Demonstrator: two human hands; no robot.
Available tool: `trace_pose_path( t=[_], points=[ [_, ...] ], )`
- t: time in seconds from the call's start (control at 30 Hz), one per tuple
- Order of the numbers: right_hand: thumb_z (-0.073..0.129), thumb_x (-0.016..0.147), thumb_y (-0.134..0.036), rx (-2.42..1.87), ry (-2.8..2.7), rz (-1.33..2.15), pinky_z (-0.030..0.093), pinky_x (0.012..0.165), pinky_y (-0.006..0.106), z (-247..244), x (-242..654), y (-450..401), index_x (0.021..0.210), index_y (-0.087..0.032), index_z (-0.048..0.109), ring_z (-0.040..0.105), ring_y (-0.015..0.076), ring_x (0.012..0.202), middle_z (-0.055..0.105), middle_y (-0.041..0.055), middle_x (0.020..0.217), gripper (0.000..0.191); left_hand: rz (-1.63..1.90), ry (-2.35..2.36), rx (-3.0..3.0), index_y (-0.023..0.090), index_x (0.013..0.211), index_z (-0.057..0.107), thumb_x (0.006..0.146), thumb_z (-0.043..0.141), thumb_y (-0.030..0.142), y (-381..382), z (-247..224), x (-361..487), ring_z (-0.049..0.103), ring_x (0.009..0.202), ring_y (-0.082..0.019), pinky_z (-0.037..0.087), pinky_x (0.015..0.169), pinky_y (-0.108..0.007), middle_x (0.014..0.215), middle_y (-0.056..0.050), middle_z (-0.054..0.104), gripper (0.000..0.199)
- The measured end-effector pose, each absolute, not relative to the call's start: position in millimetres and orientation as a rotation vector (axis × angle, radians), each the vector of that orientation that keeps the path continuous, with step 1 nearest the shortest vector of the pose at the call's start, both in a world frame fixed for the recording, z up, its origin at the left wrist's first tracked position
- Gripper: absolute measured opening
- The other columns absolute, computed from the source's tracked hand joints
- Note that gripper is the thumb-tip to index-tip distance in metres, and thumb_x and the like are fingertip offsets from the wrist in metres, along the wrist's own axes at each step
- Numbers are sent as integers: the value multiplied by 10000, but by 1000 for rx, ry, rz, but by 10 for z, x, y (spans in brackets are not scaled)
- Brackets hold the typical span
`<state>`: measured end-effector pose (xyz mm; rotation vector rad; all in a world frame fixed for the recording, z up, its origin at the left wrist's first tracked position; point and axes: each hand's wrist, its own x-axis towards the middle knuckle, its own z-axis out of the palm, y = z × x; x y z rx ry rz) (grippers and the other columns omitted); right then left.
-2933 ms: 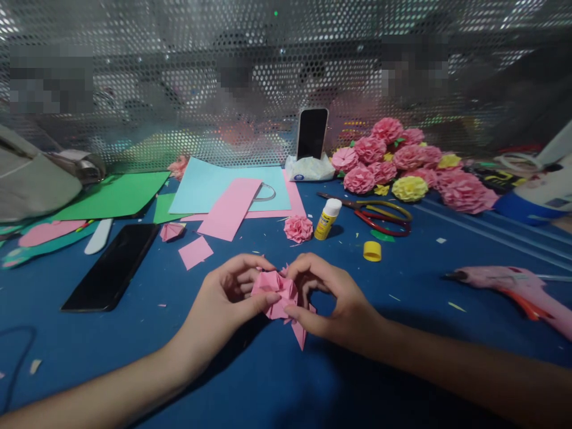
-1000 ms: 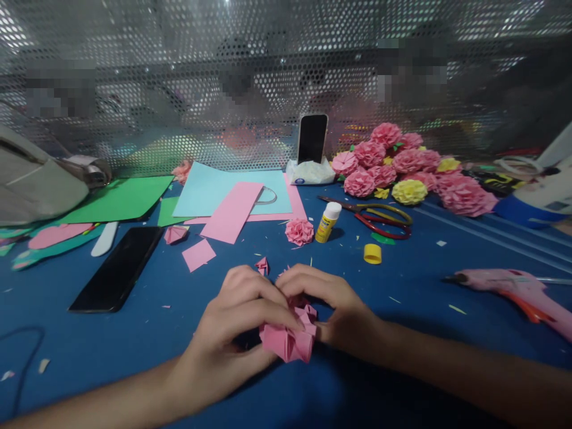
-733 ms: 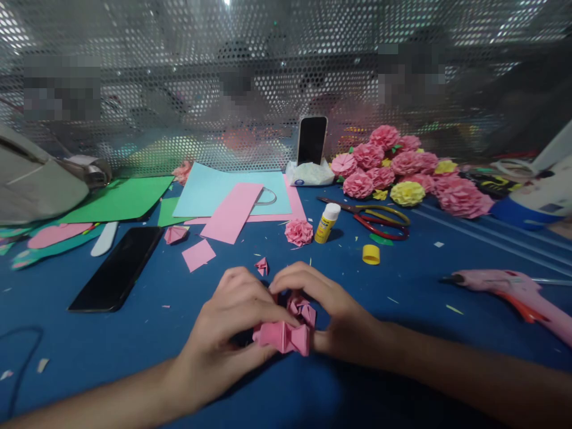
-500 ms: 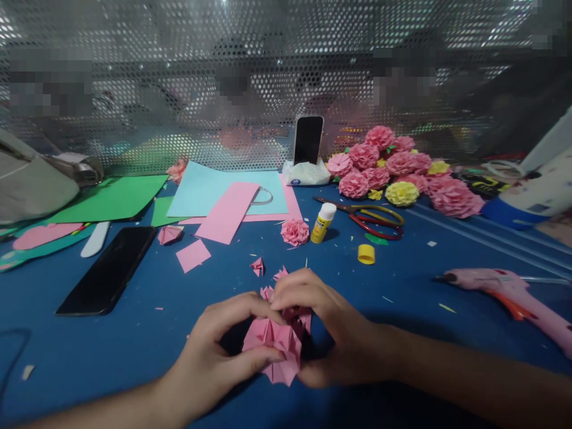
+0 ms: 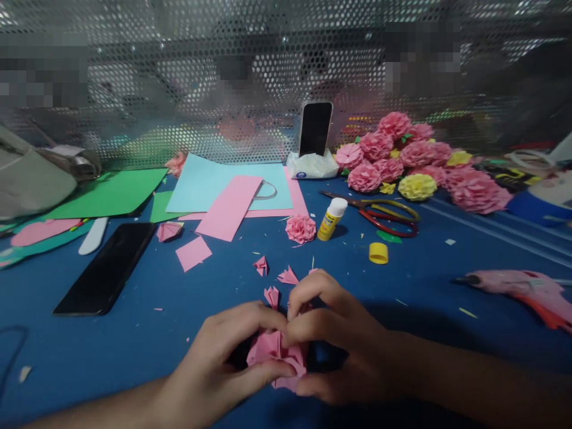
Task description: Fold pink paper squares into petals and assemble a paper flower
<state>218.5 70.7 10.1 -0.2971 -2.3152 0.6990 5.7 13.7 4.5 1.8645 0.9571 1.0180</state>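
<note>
Near the front edge of the view, a folded pink paper flower (image 5: 286,354) is held between both hands. My left hand (image 5: 223,357) grips its left side, thumb across the front and fingers behind. My right hand (image 5: 344,339) pinches its right side, with fingertips on the top and the thumb low at the edge. Just beyond the hands lie small folded pink pieces (image 5: 288,275), partly hidden by the right fingers. Farther back, a pink paper rosette (image 5: 301,229) sits beside an upright glue stick (image 5: 332,219).
Scissors (image 5: 384,214) and a yellow cap (image 5: 378,253) lie right of the glue stick. A pink glue gun (image 5: 518,283) is at the right, a black phone (image 5: 107,268) at the left. Paper flowers (image 5: 402,155) and paper sheets (image 5: 232,205) lie at the back.
My right fingers have shifted and curled over the top of the pink flower, which is tilted differently. More of the small folded pieces beyond shows. The view has shifted slightly.
</note>
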Motion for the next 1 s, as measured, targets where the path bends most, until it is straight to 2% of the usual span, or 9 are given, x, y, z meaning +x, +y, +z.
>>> trace_pose_path(
  t=[0.2,0.37,0.5,0.6,1.0],
  points=[
    [754,859,-334,-335,-2332,686,448,835,316,78,2177,683,1009,-242,581,546,161,927,537,36,1051,247,1013,967,1883,230,985,647,894,728,280,113,37,67,643,746,-124,481,679,-192,868,13,698,132],
    [655,933,-387,-322,-2310,675,444,812,323,94,2171,693,977,-239,572,544,169,927,546,37,1020,176,1078,1005,1864,236,992,624,869,755,280,107,43,71,634,731,-119,485,651,-178,860,21,681,185],
    [623,958,-366,-315,-2291,684,434,793,324,134,2164,696,929,-227,560,540,162,867,562,32,971,155,1190,1014,1841,236,1001,632,870,756,269,121,61,63,646,799,-123,510,739,-180,902,12,680,184],
    [595,977,-334,-326,-2272,697,436,795,331,172,2159,693,961,-231,556,544,166,848,583,29,934,111,1212,1008,1819,229,988,643,867,759,270,130,59,54,640,792,-124,510,738,-188,897,6,680,172],
    [608,966,-273,-340,-2265,707,433,797,322,181,2155,700,988,-223,555,543,153,824,584,21,914,76,1188,994,1774,228,982,653,872,755,275,139,48,54,636,794,-124,503,736,-194,900,8,685,158]
  ],
)
